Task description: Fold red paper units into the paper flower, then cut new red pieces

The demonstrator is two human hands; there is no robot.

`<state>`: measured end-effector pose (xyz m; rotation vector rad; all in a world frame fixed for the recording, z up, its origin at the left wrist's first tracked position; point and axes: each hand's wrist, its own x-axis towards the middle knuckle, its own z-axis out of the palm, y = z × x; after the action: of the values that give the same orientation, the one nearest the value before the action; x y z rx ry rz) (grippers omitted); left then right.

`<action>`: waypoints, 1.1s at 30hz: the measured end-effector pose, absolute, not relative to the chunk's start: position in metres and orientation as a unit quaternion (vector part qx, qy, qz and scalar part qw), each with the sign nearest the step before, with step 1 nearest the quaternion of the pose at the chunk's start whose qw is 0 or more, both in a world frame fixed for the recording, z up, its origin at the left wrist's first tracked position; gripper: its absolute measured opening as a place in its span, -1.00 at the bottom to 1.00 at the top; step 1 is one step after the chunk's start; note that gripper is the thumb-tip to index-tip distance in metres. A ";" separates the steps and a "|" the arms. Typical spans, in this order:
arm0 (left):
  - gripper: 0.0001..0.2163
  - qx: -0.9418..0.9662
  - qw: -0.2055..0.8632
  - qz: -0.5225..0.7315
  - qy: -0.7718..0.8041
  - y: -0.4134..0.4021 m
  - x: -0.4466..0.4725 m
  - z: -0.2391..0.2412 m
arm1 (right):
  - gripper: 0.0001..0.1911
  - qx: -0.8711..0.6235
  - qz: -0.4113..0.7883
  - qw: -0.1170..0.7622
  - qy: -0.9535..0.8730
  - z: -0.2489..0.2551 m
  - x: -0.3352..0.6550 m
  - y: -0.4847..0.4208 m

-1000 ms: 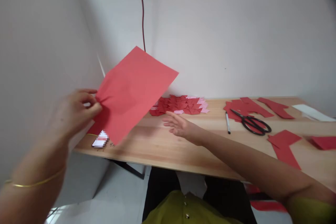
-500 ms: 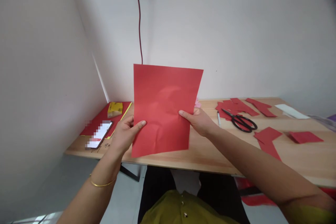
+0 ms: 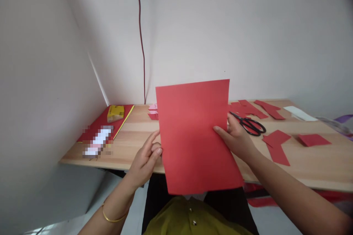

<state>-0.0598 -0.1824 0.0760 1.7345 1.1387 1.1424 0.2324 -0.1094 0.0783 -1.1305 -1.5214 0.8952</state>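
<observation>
A plain red sheet of paper (image 3: 193,147) is held up in front of me, over the table's front edge and my lap. My right hand (image 3: 235,136) pinches its right edge, thumb on the front face and fingers partly hidden behind. At the left edge is my left hand (image 3: 146,159), its thumb and fingers apart; the thumb tip meets the edge without pressing on the front face. One fingertip of that hand passes out of sight at the sheet. Black-handled scissors (image 3: 253,126) lie just beyond my right hand.
Red paper pieces (image 3: 278,145) lie at the right of the wooden table (image 3: 129,147), with a white strip (image 3: 300,113) behind. Pink folded paper (image 3: 153,111) shows beside the sheet. A yellow packet (image 3: 116,112) rests on a red folder (image 3: 96,123), near a blurred-out phone (image 3: 98,141).
The sheet has moved right and down and now tilts differently. My left thumb has come off its front face to the edge. My right hand keeps its hold.
</observation>
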 end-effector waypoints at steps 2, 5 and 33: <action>-0.43 0.745 0.287 0.445 0.406 -0.187 -0.068 0.066 | -0.58 -0.502 0.379 0.467 -0.621 0.073 0.241 -0.117; -0.39 0.832 0.045 0.397 0.384 -0.191 -0.072 0.052 | -0.57 -0.513 0.442 0.429 -0.597 0.062 0.247 -0.127; -0.81 0.742 0.272 0.320 0.523 -0.178 -0.060 0.020 | -0.65 -0.441 0.271 0.215 -0.828 0.014 0.256 -0.126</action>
<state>-0.0599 -0.1782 0.0200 1.9975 1.4072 0.8601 0.2555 -0.1259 0.0138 -1.2229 -2.2976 0.7515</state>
